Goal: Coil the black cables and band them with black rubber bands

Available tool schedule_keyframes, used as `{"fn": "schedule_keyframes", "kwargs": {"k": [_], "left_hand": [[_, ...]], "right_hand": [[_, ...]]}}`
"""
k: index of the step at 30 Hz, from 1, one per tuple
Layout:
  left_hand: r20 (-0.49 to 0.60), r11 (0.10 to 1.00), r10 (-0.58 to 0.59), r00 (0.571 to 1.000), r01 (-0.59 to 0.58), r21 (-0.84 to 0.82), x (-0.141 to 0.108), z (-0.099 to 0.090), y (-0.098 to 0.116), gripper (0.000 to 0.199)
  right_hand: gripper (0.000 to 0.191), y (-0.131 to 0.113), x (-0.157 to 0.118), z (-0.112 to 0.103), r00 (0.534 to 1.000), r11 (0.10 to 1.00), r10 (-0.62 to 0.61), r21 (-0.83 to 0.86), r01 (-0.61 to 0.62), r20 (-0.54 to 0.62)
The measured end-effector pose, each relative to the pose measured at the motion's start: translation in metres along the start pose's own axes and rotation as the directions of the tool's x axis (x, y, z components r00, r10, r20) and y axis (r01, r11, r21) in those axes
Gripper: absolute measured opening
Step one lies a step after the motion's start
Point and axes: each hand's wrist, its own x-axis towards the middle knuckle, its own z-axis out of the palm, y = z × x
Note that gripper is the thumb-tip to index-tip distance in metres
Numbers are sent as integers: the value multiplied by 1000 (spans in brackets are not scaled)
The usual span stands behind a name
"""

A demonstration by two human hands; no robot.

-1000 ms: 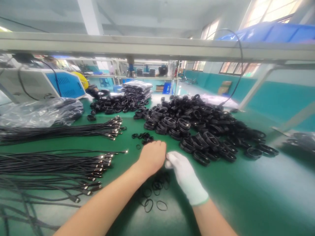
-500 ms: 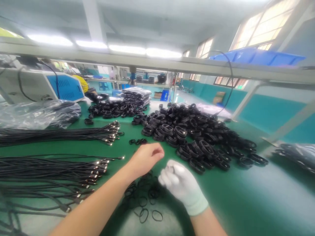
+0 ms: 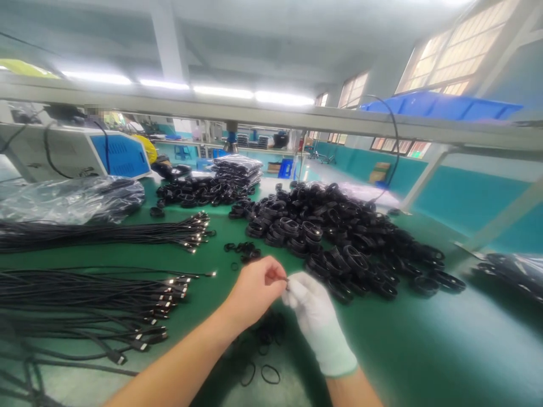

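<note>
Left hand [image 3: 257, 287] and gloved right hand [image 3: 313, 311] pinch what may be a band [image 3: 287, 280]

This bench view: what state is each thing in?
Left hand, bare, fingers curled
Right hand, white-gloved, fingers curled
Dark piece, at both hands' fingertips, too small to identify
Coiled cables, heaped
Straight cables, laid in bunches
Black bands, loose
Clear plastic, crumpled
Ceiling lights, lit
Blue tub, up on the shelf

The right grip [image 3: 307, 299] wears a white glove [image 3: 328, 339].
</note>
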Motion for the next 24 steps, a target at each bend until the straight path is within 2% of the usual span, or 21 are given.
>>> {"fn": "schedule_keyframes", "kwargs": {"k": [3,6,9,11,12,14,15,17,20,24], "left_hand": [[51,995,-20,998,25,-93,-1,-1,-1,11],[31,995,-36,999,38,-92,-2,-2,-3,3],[-47,994,-49,998,53,94,-6,-3,-6,6],[-73,981,-41,996,54,188,-9,-4,-7,7],[-50,981,-35,998,44,187,-10,-4,-7,7],[42,989,-20,999,13,150,-9,-8,-8,10],[65,982,-4,998,-9,187,-6,-11,-9,13],[31,920,34,999,-44,389,7,-18,-14,15],[-75,741,98,992,-22,671,36,-23,-27,14],[18,642,126,992,-96,761,72,-7,-47,15]], "right_hand": [[22,1,-1,0,1000,1000,2,9,-2,9],[22,-1,-3,2,1000,1000,3,12,-3,20],[22,-5,-5,6,999,993,26,117,-31,44],[23,-8,-6,6,997,991,46,126,-55,69],[24,-9,-6,5,997,997,52,47,-55,62],[25,-12,-4,1,998,968,57,-246,-53,9],[25,-13,-3,-2,998,917,63,-393,-66,-21],[22,-13,-1,-7,993,788,96,-605,-114,-62],[18,-8,0,-13,985,643,164,-751,-153,-60],[30,-1,0,-13,988,484,135,-865,-132,-75]]}}
